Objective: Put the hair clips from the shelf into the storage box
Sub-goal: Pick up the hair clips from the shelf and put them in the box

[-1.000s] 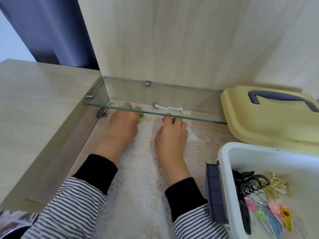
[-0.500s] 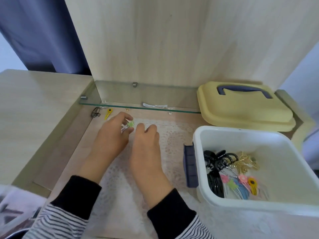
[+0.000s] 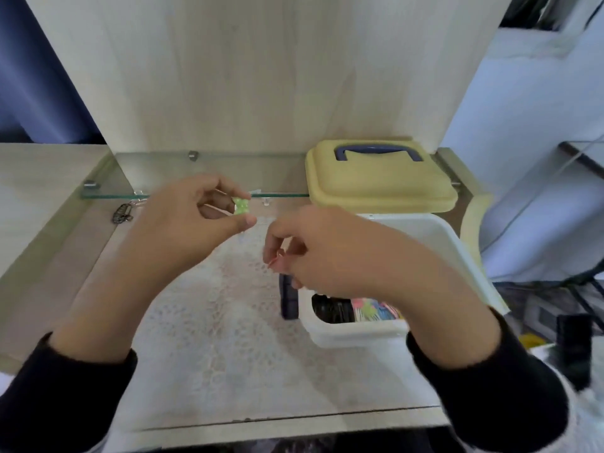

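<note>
green clip (image 3: 241, 206) is off the shelf now, pinched in the left grip (image 3: 183, 223) in front of the glass shelf (image 3: 157, 174). right grip (image 3: 343, 253) has lifted too, curled on a small red piece (image 3: 276, 259), likely a clip. i'd drop both in the box (image 3: 438, 230). dark clip (image 3: 122, 213) still waits.

Glass shelf (image 3: 108, 193) glossy, wood-grain panel (image 3: 261, 76) matt, storage box (image 3: 359, 333) smooth plastic & mat (image 3: 209, 322) lacy cloth.

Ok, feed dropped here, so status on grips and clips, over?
Left grip pinches green clip. Right grip pinches red clip, beside box. Dark clip under glass shelf. Nothing blocking.
</note>
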Available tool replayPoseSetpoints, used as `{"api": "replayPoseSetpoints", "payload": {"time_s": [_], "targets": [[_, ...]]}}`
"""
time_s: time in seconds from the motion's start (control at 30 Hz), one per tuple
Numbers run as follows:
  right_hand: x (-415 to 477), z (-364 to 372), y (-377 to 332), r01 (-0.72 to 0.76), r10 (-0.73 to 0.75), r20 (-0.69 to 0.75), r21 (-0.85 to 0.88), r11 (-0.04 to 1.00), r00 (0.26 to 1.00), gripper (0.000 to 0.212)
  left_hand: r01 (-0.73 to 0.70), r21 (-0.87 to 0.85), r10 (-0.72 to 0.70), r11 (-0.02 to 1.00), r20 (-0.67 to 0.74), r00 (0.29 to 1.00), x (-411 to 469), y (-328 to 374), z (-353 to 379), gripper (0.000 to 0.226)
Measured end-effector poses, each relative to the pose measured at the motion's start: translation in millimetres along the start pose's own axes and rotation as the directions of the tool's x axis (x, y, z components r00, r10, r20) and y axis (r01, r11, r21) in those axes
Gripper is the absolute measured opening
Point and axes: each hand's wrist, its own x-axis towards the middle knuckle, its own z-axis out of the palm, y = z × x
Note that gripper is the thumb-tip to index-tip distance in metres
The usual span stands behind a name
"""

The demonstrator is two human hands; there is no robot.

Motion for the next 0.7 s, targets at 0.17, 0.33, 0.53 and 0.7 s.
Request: {"api": "replayPoseSetpoints", "payload": {"time_s": [0.17,0.33,0.53,0.7], "targets": [[-26.0,-48.7,59.8,-0.148,0.146,0.06,0.029,0.989,0.988,0.011,0.015,-0.04,-0.009,0.999,0.144,0.989,-0.3,30.7,27.4,0.02],[-29.5,-64.2,110.7,-0.251,0.252,0.051,-0.023,0.968,0.966,0.016,-0.003,-0.026,0.012,1.0,0.335,0.942,-0.4,49.6,61.1,0.019],[-19.4,-45.1,138.5,-0.213,0.255,0.1,-0.314,0.925,0.962,0.01,-0.094,0.116,0.018,0.989,0.531,0.847,1.7,56.5,114.6,0.018],[-10.3,-27.9,146.2,-0.113,0.241,0.137,-0.603,0.79,0.961,0.008,-0.202,0.27,-0.007,0.941,0.615,0.789,3.3,55.8,151.6,0.019]]}}
